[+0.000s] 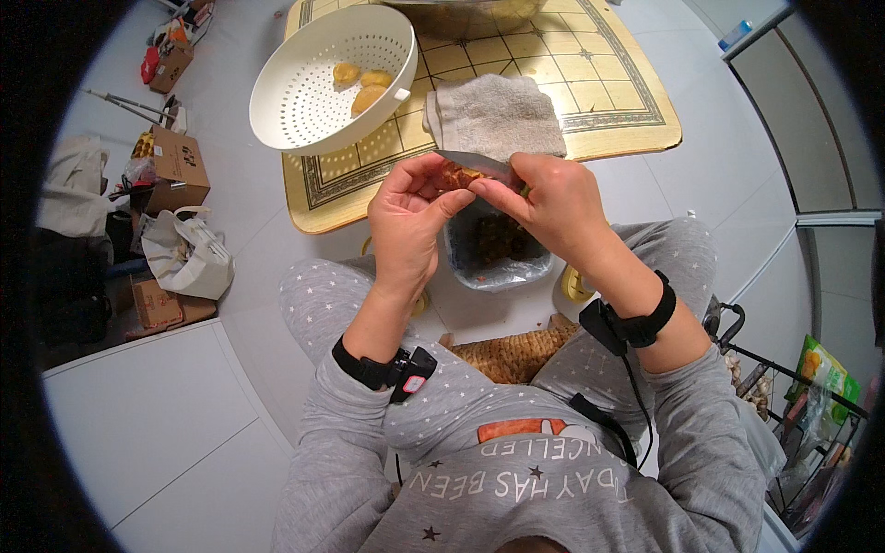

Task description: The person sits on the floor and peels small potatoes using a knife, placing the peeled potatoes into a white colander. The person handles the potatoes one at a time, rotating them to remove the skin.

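Note:
My left hand (409, 207) grips a reddish-brown, partly peeled tuber (458, 177), with yellow flesh showing through its skin. In my right hand (556, 193) is a small kitchen knife (477, 162), its blade lying along the tuber's far side and pointing left. My right thumb rests near the tuber. Below both hands stands a bin (499, 276) lined with clear plastic, with dark scraps inside. On the table to the left, a white colander (297, 97) holds a few peeled yellow tubers (370, 99). A folded beige towel (494, 114) lies just beyond the knife.
The patterned low table (608, 83) has a large bowl (470, 15) at its far edge. Cardboard boxes (181, 166) and a white bag (190, 252) sit on the floor to the left. A black wire rack (795, 377) is close on the right. Between my legs is a woven stool (515, 354).

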Motion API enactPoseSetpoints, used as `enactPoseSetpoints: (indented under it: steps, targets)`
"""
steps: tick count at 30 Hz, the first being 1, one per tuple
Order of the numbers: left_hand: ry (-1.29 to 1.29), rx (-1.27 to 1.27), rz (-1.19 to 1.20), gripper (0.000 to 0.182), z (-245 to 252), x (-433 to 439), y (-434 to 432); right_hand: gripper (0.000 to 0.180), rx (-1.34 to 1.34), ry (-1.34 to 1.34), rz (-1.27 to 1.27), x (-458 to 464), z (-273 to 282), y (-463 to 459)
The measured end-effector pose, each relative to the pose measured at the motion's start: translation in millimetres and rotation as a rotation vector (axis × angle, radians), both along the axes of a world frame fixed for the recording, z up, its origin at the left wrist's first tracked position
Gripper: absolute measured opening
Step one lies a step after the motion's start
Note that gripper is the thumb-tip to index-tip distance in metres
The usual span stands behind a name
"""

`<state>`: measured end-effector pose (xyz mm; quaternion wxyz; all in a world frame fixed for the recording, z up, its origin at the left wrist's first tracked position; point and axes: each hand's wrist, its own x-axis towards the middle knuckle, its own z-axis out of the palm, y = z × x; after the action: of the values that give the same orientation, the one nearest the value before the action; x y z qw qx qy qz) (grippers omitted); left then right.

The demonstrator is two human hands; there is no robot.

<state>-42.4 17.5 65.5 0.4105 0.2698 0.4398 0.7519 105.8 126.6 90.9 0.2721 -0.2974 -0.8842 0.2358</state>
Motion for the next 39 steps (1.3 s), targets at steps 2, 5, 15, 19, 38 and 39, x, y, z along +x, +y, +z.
enactPoseSetpoints:
  steps: [2,5,15,19,38,39]
  targets:
    - [0.01,-0.002,0.008,0.041,-1.0,-0.1,0.6,0.052,0.02,0.005,0.002,-0.3,-0.6,0.0]
    - [0.013,0.008,0.007,0.04,-2.5,-0.7,-0.1,0.053,0.026,0.001,0.003,-1.1,-1.0,-0.5]
    - [0.042,0.073,0.031,0.038,-2.2,3.1,-0.7,0.052,0.027,-0.042,-0.012,-2.0,-2.4,-3.5]
    - [0.08,0.095,0.043,0.037,-1.8,4.7,0.5,0.049,0.025,0.001,0.018,-4.0,-6.2,-8.1]
    - [-0.028,0.026,-0.022,0.037,0.3,1.0,0.4,0.053,-0.075,0.055,-0.017,-0.5,-6.0,2.5]
    - [-0.021,0.022,-0.024,0.037,0.4,0.9,0.2,0.053,-0.075,0.048,-0.017,-0.2,-5.6,2.5]
